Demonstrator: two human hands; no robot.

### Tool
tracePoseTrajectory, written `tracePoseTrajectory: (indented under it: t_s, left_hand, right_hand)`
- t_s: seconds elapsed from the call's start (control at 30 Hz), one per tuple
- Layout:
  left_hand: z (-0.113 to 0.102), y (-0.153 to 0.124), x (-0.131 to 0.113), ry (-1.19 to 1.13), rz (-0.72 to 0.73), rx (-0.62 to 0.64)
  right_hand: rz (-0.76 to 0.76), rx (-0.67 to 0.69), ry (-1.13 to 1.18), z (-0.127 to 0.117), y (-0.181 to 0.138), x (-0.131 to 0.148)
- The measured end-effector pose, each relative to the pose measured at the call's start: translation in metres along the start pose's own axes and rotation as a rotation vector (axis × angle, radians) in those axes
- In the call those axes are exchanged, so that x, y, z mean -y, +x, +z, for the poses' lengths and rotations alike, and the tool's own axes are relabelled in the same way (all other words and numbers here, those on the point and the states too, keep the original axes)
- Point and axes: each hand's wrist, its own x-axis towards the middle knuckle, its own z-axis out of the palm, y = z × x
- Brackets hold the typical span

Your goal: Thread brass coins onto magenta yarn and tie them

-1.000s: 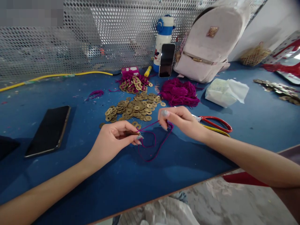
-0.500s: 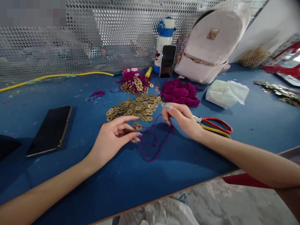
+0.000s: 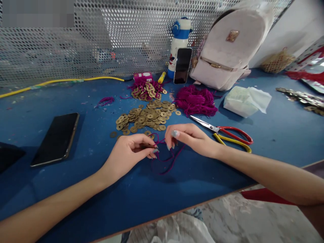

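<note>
A thin purple string runs in loose loops between my hands, low over the blue table. My left hand pinches it between thumb and fingertips; a brownish coin edge shows inside the curled fingers, mostly hidden. My right hand is closed on the same string close by, its fingertips bent down and partly hidden by the thumb. Just beyond both hands lies a pile of brass coins with holes. Behind it sits a bunch of coins tied with purple string. A heap of purple yarn is to the right.
Scissors with red and yellow handles lie beside my right wrist. A dark phone lies at left; another phone leans on a bottle. A tissue pack, a pale backpack and a yellow cable are farther back.
My right hand has moved left and slightly down, nearer my left hand, uncovering the scissor blades. The left fingers have closed together more, and the string loops have drawn in.
</note>
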Motion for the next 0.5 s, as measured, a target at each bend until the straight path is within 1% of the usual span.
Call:
tracePoseTrajectory:
  t_s: [0.07, 0.2, 0.23, 0.27, 0.3, 0.33, 0.43, 0.5]
  left_hand:
    - [-0.002, 0.0, 0.0, 0.011, 0.004, -0.009]
    - [-0.003, 0.0, -0.001, 0.024, 0.009, -0.02]
    - [-0.004, 0.0, -0.001, 0.027, 0.011, -0.022]
    - [-0.004, 0.0, -0.001, 0.029, 0.011, -0.024]
    - [-0.004, 0.0, 0.0, 0.031, 0.011, -0.025]
    - [-0.004, 0.0, 0.0, 0.033, 0.013, -0.024]
    - [-0.005, 0.0, 0.0, 0.039, 0.017, -0.022]
    - [-0.005, -0.001, -0.001, 0.046, 0.018, -0.027]
  right_hand:
    - [0.009, -0.142, -0.006, -0.005, 0.001, -0.005]
    - [0.018, -0.477, 0.038, -0.014, 0.003, -0.015]
    - [0.012, -0.529, 0.034, -0.014, 0.003, -0.016]
    - [0.008, -0.55, 0.011, -0.015, 0.003, -0.016]
    - [0.004, -0.536, -0.028, -0.014, 0.004, -0.015]
    - [0.003, -0.492, -0.08, -0.012, 0.004, -0.013]
    - [-0.032, -0.28, -0.274, -0.005, 0.003, -0.009]
    - [-0.061, -0.175, -0.404, 0.0, 0.001, -0.009]
